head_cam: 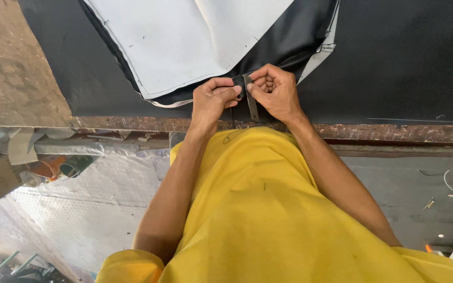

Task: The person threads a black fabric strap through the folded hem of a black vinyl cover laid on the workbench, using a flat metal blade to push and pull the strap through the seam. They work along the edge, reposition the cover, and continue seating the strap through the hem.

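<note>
Black material: a black fabric sheet point(394, 57) covers most of the counter point(17, 78), lying flat to the right and folded under the white panel at centre.
White panel: a white fabric panel point(184, 36) with a stitched edge lies on top of the black sheet, upper centre, its lower corner just above the hands.
Strap: a narrow dark strap point(251, 105) hangs from between the two hands down toward the counter's front edge; its upper end is pinched at the fingertips.
Left hand: left hand point(213, 99) clenched, thumb and forefinger pinching the strap's upper end where it meets the black sheet's edge.
Right hand: right hand point(273, 91) clenched, fingers curled, thumb pressed on the same strap end, touching the left hand's fingertips.
Counter edge: a worn wooden front edge point(394, 131) runs across the view just below the hands.
Clothing: a yellow shirt point(268, 220) fills the lower centre.
Surroundings: grey floor point(95, 209) lies below the counter, with clutter at far left too blurred to identify.
</note>
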`<state>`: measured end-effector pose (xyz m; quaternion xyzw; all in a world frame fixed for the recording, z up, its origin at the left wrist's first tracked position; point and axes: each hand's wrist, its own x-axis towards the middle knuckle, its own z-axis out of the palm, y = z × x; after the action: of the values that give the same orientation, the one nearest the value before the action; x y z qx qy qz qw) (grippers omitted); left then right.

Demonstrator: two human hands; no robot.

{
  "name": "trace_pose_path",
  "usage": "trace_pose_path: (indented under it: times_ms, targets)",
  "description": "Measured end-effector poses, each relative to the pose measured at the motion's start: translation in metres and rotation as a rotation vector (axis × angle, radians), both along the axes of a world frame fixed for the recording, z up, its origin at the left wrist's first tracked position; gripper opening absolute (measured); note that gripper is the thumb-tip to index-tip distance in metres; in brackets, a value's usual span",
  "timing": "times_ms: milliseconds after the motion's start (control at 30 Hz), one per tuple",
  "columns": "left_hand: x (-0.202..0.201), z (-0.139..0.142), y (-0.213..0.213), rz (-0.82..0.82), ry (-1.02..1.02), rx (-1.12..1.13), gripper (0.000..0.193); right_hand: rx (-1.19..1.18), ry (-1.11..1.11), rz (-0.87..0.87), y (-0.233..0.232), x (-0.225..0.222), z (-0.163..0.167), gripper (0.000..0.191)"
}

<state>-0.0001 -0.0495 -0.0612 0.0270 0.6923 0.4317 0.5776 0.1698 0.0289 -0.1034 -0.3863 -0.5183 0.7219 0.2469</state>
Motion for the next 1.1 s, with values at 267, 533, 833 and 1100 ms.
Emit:
trace_pose_path:
  times_ms: [267,533,833,1100]
  targets:
    - [0.003,-0.010,-0.012,0.026,-0.021,0.076,0.026,0.027,-0.021,0.013,0.001,-0.003,0.003,0.009]
    - [0.004,-0.015,-0.014,0.080,-0.046,0.053,0.028,0.007,-0.010,0.034,0.001,-0.001,0.001,0.009]
    - [0.010,-0.019,-0.020,0.127,-0.046,0.135,0.026,-0.039,0.003,-0.007,-0.002,0.000,0.000,0.008]
    - [0.017,-0.018,-0.026,0.180,-0.038,0.215,0.027,-0.059,0.014,-0.040,-0.002,0.000,-0.001,0.009]
